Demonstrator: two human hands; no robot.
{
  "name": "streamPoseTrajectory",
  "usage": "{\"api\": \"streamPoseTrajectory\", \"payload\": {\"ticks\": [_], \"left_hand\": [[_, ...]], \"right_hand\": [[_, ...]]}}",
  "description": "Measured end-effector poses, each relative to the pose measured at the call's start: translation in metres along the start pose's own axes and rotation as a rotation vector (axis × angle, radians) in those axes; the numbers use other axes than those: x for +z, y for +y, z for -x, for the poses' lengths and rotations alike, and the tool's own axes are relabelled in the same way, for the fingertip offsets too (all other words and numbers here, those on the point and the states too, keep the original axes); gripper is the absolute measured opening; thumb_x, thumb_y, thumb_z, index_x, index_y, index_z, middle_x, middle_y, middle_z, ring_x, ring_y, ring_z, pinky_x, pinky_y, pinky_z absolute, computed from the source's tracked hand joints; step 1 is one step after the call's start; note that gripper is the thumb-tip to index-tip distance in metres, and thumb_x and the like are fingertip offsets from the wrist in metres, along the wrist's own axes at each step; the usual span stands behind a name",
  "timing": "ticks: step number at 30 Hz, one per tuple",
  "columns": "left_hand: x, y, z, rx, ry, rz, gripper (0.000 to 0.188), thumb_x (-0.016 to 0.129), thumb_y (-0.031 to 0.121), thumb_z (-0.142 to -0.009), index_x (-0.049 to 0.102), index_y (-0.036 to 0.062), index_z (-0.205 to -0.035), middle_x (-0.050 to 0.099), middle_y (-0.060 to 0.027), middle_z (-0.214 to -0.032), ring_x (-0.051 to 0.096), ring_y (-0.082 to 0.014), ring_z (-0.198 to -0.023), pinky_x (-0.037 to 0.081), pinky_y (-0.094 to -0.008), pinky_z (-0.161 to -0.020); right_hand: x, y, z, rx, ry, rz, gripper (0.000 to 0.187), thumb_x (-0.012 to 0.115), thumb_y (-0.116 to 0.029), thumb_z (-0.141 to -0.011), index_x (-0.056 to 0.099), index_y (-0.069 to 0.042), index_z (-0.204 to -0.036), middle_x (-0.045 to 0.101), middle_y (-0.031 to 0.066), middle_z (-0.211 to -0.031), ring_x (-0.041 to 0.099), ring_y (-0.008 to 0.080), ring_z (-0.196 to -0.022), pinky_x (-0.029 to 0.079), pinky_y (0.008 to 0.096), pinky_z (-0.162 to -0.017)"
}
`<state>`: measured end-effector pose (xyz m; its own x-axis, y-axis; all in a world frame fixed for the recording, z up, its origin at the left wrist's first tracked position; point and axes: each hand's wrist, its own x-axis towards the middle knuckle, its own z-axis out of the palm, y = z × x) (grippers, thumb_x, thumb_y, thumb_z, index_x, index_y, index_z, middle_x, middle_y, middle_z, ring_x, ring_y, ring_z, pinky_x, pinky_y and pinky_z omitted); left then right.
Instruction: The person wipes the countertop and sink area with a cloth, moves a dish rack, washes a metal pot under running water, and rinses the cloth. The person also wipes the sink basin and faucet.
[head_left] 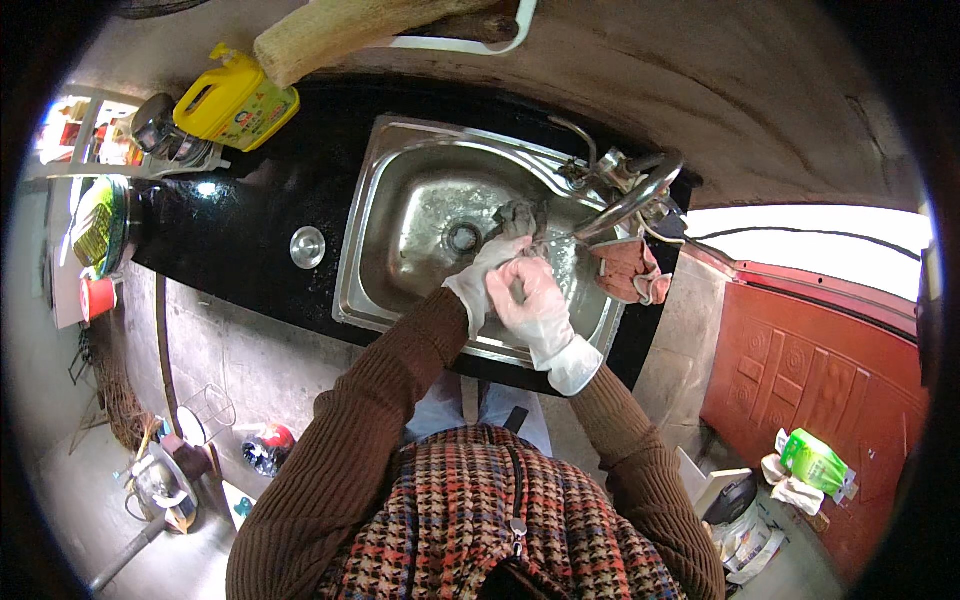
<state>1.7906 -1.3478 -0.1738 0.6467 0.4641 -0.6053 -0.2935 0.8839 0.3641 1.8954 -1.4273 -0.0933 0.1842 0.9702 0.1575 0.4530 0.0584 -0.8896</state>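
Both of my hands wear thin whitish gloves and meet over the steel sink [400,220]. My left hand [478,283] is closed around a wet-looking grey cloth [518,216], which sticks out past the fingers toward the back of the basin. Pressed against it, my right hand [533,308] has its fingers curled in; whatever they grip is hidden. The curved metal faucet [640,195] reaches over the basin from the right, its spout end close to the cloth. Left of the cloth lies the round drain [462,238].
A reddish cloth [632,272] drapes over the sink's right rim. On the black counter [250,235] stand a small clear glass [307,247] and a yellow jug [238,103]. A red door [810,380] is at the right, with a green package [812,462] beside it.
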Motion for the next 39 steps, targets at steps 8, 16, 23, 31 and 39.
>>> {"api": "streamPoseTrajectory", "payload": {"ticks": [8,16,23,31,39], "left_hand": [[0.015,-0.045,-0.046,0.170,0.366,0.051,0.026,0.061,0.022,-0.105,0.062,0.0103,-0.129,0.070,-0.0122,-0.108,0.069,-0.0279,-0.090,0.060,-0.0431,-0.079],[0.014,-0.017,-0.029,-0.097,-0.298,0.265,0.043,0.049,0.037,-0.109,0.066,-0.0015,-0.118,0.072,-0.0170,-0.109,0.069,-0.0326,-0.099,0.054,-0.0427,-0.098],[0.040,-0.026,-0.002,0.203,0.130,0.013,0.028,0.052,0.015,-0.110,0.064,0.0005,-0.130,0.070,-0.0114,-0.125,0.069,-0.0212,-0.108,0.058,-0.0383,-0.094],[0.011,0.013,0.020,-0.053,-0.242,-0.249,0.049,0.054,0.011,-0.106,0.045,0.0000,-0.153,0.066,-0.0072,-0.133,0.065,-0.0160,-0.115,0.052,-0.0298,-0.101],[-0.019,0.010,0.016,-0.031,0.131,-0.648,0.065,0.057,0.030,-0.109,0.031,-0.0014,-0.160,0.059,-0.0180,-0.142,0.062,-0.0235,-0.123,0.052,-0.0370,-0.104]], "right_hand": [[-0.021,0.083,-0.034,0.607,0.056,0.343,0.060,0.045,-0.056,-0.106,0.075,-0.004,-0.101,0.074,0.0240,-0.086,0.071,0.0454,-0.082,0.056,0.0522,-0.072],[-0.004,0.012,-0.013,0.456,0.096,0.131,0.053,0.046,-0.044,-0.110,0.073,-0.003,-0.090,0.072,0.0271,-0.084,0.072,0.0462,-0.087,0.056,0.0538,-0.073],[-0.005,0.115,-0.006,0.662,0.258,-0.557,0.031,0.059,-0.035,-0.107,0.070,-0.006,-0.111,0.074,0.0107,-0.099,0.066,0.0210,-0.089,0.054,0.0366,-0.083],[-0.025,0.169,0.003,0.917,-0.046,-1.146,0.048,0.064,-0.043,-0.105,0.060,-0.016,-0.144,0.067,0.0078,-0.123,0.066,0.0226,-0.109,0.057,0.0387,-0.094],[0.029,0.106,-0.035,0.458,-0.046,0.042,0.034,0.073,-0.033,-0.097,0.066,-0.011,-0.122,0.070,0.0188,-0.116,0.069,0.0354,-0.105,0.055,0.0457,-0.092]]}}
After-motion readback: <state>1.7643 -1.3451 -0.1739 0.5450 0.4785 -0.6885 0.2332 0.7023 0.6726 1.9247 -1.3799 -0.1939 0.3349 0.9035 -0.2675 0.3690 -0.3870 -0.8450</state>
